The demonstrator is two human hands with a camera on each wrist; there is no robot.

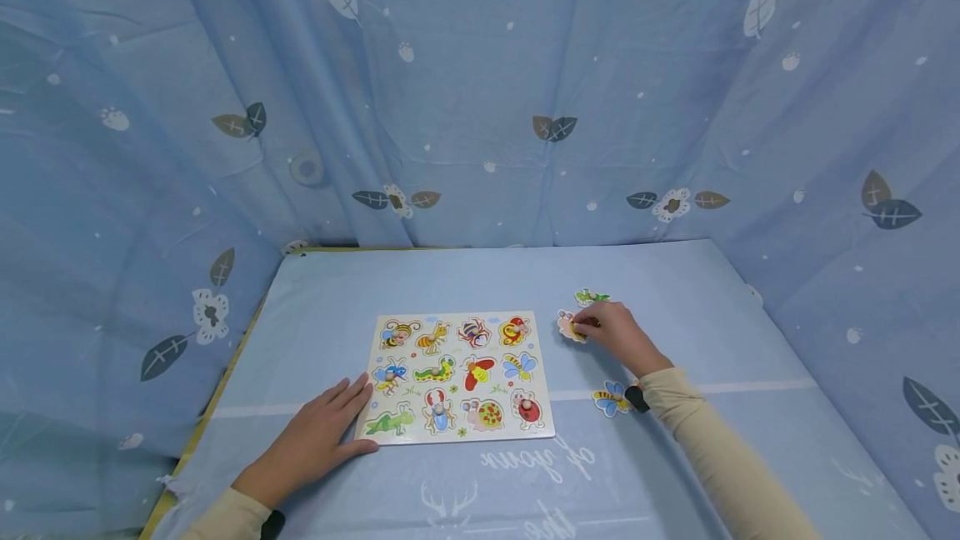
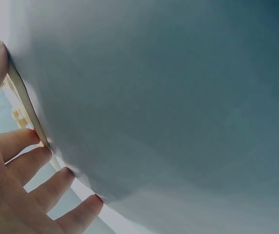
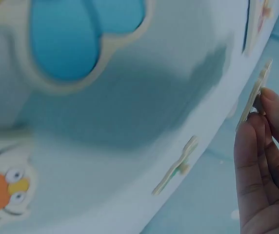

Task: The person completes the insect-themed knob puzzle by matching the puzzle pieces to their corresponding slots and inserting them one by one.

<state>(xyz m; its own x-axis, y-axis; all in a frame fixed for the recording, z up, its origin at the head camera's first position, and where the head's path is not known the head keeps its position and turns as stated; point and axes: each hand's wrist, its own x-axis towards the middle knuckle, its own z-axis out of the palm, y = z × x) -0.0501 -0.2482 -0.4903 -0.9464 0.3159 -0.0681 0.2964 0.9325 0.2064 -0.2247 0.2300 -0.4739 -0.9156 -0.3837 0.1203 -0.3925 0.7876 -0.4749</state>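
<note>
My right hand (image 1: 618,336) pinches a pink snail puzzle piece (image 1: 568,327) by its knob, thumb against fingers. In the right wrist view the piece (image 3: 252,95) is tilted, seen nearly edge-on, above the cloth. A wooden insect puzzle board (image 1: 459,438) lies left of it, with knobbed pieces in several places and flat pictures in others. At the board's left edge rests my left hand (image 1: 318,436), its fingers spread and fairly straight. The left wrist view shows those fingertips (image 2: 44,151) touching the board's edge (image 2: 26,105).
A green insect piece (image 1: 591,297) lies just beyond my right hand. Nearer me lies a blue-winged dragonfly piece (image 1: 611,398). Beside it, an orange-faced piece (image 3: 3,192) is partly hidden under my wrist in the head view. Blue patterned curtains (image 1: 480,107) surround the cloth-covered table (image 1: 330,290).
</note>
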